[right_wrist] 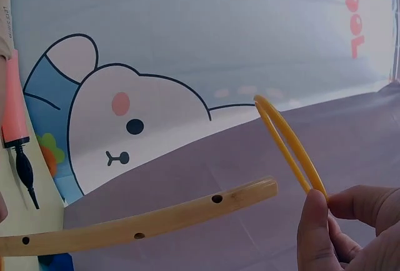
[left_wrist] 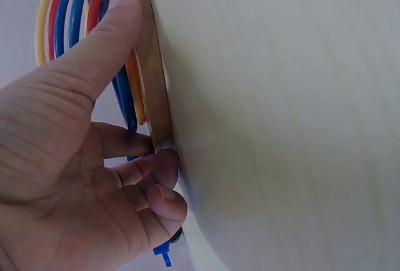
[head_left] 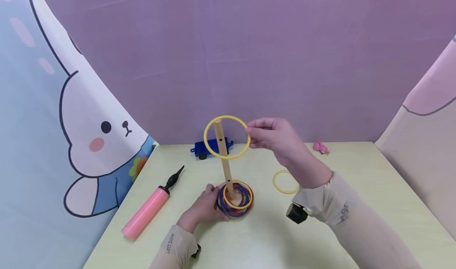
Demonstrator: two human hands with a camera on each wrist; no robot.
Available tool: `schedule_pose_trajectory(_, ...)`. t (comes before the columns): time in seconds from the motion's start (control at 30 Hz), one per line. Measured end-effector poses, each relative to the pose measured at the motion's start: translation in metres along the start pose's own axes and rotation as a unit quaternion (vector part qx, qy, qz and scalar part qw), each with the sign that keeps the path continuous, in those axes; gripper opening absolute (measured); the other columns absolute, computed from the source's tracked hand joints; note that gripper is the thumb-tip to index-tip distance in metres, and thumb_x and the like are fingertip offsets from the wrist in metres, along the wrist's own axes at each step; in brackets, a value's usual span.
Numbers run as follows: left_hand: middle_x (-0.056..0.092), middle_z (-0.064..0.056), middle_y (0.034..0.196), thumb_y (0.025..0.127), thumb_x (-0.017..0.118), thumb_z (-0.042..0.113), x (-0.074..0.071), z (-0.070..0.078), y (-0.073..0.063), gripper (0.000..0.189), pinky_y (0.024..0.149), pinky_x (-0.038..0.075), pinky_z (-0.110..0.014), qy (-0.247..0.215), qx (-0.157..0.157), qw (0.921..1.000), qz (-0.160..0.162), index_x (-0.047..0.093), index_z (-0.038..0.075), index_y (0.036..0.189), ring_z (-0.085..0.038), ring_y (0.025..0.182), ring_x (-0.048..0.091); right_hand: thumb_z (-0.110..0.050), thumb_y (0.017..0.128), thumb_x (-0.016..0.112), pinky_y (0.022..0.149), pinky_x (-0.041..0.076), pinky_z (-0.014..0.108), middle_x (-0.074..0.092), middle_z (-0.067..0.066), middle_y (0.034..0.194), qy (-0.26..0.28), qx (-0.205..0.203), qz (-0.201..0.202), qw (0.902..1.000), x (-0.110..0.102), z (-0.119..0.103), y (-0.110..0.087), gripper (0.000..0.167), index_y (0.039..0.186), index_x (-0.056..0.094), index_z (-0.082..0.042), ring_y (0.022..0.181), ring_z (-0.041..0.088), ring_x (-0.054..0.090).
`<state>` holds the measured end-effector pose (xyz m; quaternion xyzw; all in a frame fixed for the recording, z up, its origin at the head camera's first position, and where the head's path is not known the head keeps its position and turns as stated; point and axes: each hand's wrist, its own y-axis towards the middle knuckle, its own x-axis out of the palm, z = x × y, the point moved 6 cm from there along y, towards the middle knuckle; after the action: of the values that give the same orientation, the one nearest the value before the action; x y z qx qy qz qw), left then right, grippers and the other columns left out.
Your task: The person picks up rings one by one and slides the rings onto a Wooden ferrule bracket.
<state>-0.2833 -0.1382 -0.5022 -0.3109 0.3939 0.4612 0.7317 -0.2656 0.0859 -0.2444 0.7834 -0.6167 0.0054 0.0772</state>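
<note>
My right hand (head_left: pixel 276 138) pinches a thin yellow ring (right_wrist: pixel 294 135) between thumb and fingers. In the head view the ring overlaps the top of an upright wooden post (head_left: pixel 226 168) with dark holes; the right wrist view shows it just beyond the post's tip. Around the post's foot lies a pile of blue, red and yellow rings (head_left: pixel 251 199). Down at the left of the pile, my left hand (head_left: pixel 204 205) grips the edge of the round wooden base (left_wrist: pixel 150 71). Its thumb lies along the top side, while the other fingers curl at the rim.
Another yellow ring (head_left: pixel 274 182) lies on the table to the right. A pink hand pump (head_left: pixel 146 213) with a black nozzle lies at left. Behind the post is a blue toy cart (head_left: pixel 199 148), and a small pink object (head_left: pixel 320 147) sits at the back right.
</note>
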Motion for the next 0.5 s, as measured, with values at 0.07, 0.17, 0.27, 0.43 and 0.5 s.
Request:
schedule_pose_trajectory(0.07,0.042,-0.012,0.121,0.063,0.088,0.051,0.000,0.000,0.000,0.111,0.097,0.044,-0.049,0.000,0.001,1.0000,0.000,0.037,0.000,0.147,-0.030,0.113,0.049,-0.001,0.091,0.065,0.071,0.057,0.030,0.066,0.008,0.082,0.004,0.003,0.004,1.0000,0.001,0.000,0.003,0.024,0.111,0.060,0.012,0.068,0.015,0.065)
schedule_pose_trajectory(0.17,0.042,-0.012,0.121,0.063,0.089,0.050,0.000,0.000,-0.001,0.112,0.098,0.044,-0.050,-0.002,0.002,1.0000,-0.002,0.036,-0.001,0.147,-0.030,0.113,0.049,-0.002,0.091,0.065,0.072,0.058,0.031,0.066,0.008,0.082,0.007,0.009,0.010,0.9999,0.001,0.001,0.007,0.025,0.111,0.061,0.012,0.068,0.016,0.065)
schedule_pose_trajectory(0.27,0.042,-0.012,0.121,0.063,0.089,0.049,0.000,0.001,-0.003,0.112,0.098,0.044,-0.050,-0.005,0.002,1.0000,-0.003,0.036,-0.002,0.147,-0.030,0.113,0.049,-0.003,0.092,0.065,0.073,0.058,0.031,0.067,0.008,0.082,0.010,0.014,0.017,0.9997,0.001,0.003,0.010,0.024,0.111,0.062,0.011,0.069,0.017,0.067)
schedule_pose_trajectory(0.43,0.042,-0.011,0.121,0.063,0.089,0.049,-0.001,0.002,-0.004,0.111,0.098,0.044,-0.049,-0.006,0.003,1.0000,0.000,0.036,-0.002,0.147,-0.030,0.113,0.049,-0.001,0.091,0.065,0.073,0.058,0.032,0.067,0.008,0.081,0.028,0.024,0.029,0.9989,-0.001,0.009,0.016,0.019,0.108,0.063,0.010,0.069,0.017,0.067)
schedule_pose_trajectory(0.5,0.042,-0.012,0.121,0.064,0.089,0.048,-0.001,0.003,-0.005,0.111,0.098,0.044,-0.049,-0.007,0.001,1.0000,0.000,0.036,-0.001,0.147,-0.030,0.114,0.048,0.000,0.091,0.065,0.072,0.058,0.031,0.067,0.008,0.080,0.037,0.032,0.035,0.9982,-0.002,0.013,0.018,0.018,0.106,0.064,0.009,0.068,0.017,0.067)
